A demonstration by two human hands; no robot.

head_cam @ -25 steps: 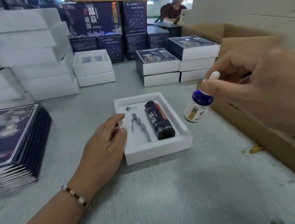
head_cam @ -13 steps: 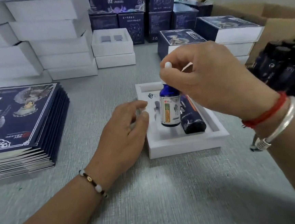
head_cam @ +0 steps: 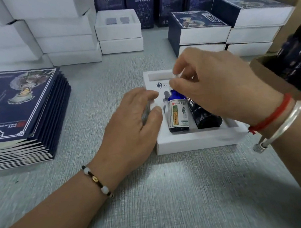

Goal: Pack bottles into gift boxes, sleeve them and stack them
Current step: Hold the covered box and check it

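1. An open white gift box sits on the grey table, with two bottles lying side by side in its insert.
2. The blue bottle with the pale label lies in the left slot; the black bottle lies just beside it on the right.
3. The right hand is above the blue bottle's top end, thumb and forefinger pinched there; motion blur hides the cap, so it seems to be gripping it.
4. The left hand rests against the box's left edge, fingers relaxed, holding nothing.
5. A stack of dark printed sleeves lies to the left.
6. Finished boxes are stacked behind, and a brown carton of dark bottles stands on the right.
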